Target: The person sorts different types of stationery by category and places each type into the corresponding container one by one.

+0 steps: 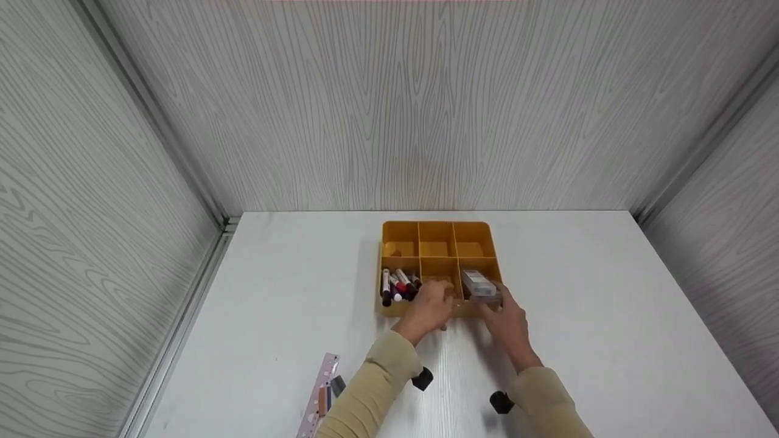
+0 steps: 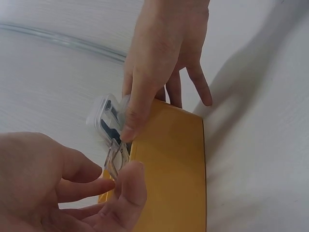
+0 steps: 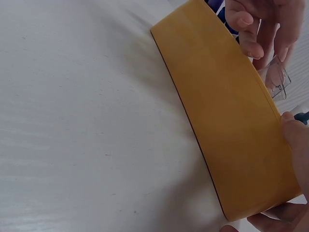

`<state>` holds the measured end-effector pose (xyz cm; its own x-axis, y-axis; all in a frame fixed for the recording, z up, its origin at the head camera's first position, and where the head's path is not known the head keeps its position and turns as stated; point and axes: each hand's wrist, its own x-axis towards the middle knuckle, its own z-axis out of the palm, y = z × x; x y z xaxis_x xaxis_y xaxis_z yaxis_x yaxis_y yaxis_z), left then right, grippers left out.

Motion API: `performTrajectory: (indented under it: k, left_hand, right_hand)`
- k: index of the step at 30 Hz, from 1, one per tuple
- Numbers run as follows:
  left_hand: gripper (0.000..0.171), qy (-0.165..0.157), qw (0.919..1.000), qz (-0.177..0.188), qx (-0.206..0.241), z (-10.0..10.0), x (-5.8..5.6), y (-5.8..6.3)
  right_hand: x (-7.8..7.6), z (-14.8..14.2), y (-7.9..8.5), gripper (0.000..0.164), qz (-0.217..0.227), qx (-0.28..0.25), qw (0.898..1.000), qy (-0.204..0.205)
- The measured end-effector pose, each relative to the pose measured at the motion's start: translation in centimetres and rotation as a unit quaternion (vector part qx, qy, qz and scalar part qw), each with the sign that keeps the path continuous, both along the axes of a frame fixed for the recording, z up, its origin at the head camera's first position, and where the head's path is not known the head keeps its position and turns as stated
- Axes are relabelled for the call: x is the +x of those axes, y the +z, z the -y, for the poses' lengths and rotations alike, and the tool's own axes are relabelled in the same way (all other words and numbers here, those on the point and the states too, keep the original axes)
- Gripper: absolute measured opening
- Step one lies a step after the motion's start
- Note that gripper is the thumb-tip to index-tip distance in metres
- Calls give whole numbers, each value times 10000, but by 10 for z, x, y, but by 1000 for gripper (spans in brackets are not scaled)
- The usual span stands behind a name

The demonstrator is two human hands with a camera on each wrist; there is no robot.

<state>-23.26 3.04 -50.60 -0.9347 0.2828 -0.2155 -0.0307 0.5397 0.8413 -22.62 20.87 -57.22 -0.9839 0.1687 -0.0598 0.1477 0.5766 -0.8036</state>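
A yellow six-compartment organizer (image 1: 436, 250) sits near the table's back edge. My left hand (image 1: 429, 307) is at its front middle compartment, the fingers pinching a small clear plastic piece (image 3: 278, 83) with markings. On the right, my right hand (image 1: 510, 322) holds a clear plastic case (image 1: 478, 284) between thumb and index finger. That case lies tilted in the front right compartment, with dark items (image 2: 110, 128) inside. The other right fingers lie along the organizer's outer side wall. Several markers (image 1: 401, 285) fill the front left compartment.
A pink ruler (image 1: 322, 380) lies at the front left, partly hidden by the left sleeve (image 1: 371, 395). Beside it are an orange-and-blue block (image 1: 324, 398) and a dark grey block (image 1: 338, 385). A wood-grain panel (image 1: 414, 121) rises behind the organizer.
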Motion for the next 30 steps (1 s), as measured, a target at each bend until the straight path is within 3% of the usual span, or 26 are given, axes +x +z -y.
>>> performTrajectory:
  k: [10, 20, 25, 30]
  left_hand:
    - [25, -264, 9949, -903, -357, 21, 21, 18]
    - [19, -186, 9798, -1881, -652, 53, 36, 41]
    - [16, -53, 9773, -2042, -558, 69, 45, 46]
    - [17, 257, 9810, -1847, -543, 88, 54, 47]
  right_hand:
    - [-2, 0, -2, 73, -50, 129, 9999, 85]
    - [-2, 0, 0, 73, 120, 90, 9998, 97]
    - [-2, 0, 0, 76, 264, 42, 9996, 73]
    - [-3, -1, -1, 79, 211, 8, 9997, 106]
